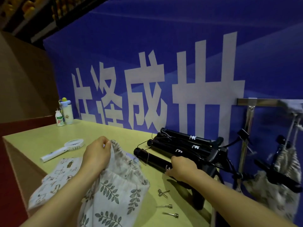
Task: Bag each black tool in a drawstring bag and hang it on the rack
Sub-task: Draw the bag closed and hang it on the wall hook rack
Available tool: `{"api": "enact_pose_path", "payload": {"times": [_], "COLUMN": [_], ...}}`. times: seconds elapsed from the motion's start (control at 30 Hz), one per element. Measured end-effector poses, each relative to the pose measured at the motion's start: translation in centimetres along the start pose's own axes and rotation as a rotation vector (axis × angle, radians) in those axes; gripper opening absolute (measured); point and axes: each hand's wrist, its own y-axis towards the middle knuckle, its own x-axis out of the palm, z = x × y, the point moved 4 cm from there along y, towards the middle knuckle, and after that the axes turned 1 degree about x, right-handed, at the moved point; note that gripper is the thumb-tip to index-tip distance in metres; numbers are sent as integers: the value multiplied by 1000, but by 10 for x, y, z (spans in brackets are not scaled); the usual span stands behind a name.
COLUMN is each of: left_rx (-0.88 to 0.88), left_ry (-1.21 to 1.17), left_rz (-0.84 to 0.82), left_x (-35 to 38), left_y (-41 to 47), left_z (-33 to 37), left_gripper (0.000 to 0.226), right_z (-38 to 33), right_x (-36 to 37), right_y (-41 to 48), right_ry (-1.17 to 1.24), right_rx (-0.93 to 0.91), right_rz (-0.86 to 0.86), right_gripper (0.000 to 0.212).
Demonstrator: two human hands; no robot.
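Observation:
My left hand (pixel 96 154) pinches the gathered rim of a white drawstring bag with a leaf print (pixel 118 185) and holds it up over the table. My right hand (pixel 182 169) is closed around the nearest black tool (pixel 152 158), a tube-shaped pump lying at the front of a pile of black tools (pixel 183 141). At the far right stands a metal rack (pixel 249 115). A bagged tool (pixel 282 176) hangs from it by its cords, with black parts sticking out.
A second printed bag (pixel 55 176) lies flat at the table's left. A white hand-held fan (pixel 64 149) lies beyond it. Two bottles (pixel 65 114) stand at the far left corner. Three small metal needles (pixel 165 203) lie near the front edge. A blue banner backs the table.

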Motion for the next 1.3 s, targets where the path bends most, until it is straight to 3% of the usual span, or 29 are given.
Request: {"api": "enact_pose_path", "payload": {"times": [0.27, 0.6, 0.73, 0.93, 1.03, 1.2, 1.3], "left_rx": [-50, -158, -184, -245, -289, -242, -138], "left_ry": [20, -48, -49, -36, -75, -95, 50], "left_rz": [-16, 23, 61, 175, 246, 312, 231], "left_x": [2, -15, -34, -77, -103, -139, -146], "left_y": [3, 5, 4, 4, 1, -7, -14], "left_z": [-12, -29, -36, -53, -57, -48, -31], "left_gripper": [23, 27, 28, 27, 29, 26, 24], "right_z": [1, -8, -16, -37, -56, -83, -97], "right_x": [-1, -54, -84, -112, -117, -117, -114], "right_y": [4, -25, -45, -75, -85, -94, -99], "right_ry": [-5, -38, -84, -52, -164, -303, -362], "right_rx": [-30, -160, -277, -527, -643, -729, -748], "right_rz": [32, 382, 545, 655, 756, 831, 850], "right_gripper": [25, 36, 40, 43, 44, 44, 46]}}
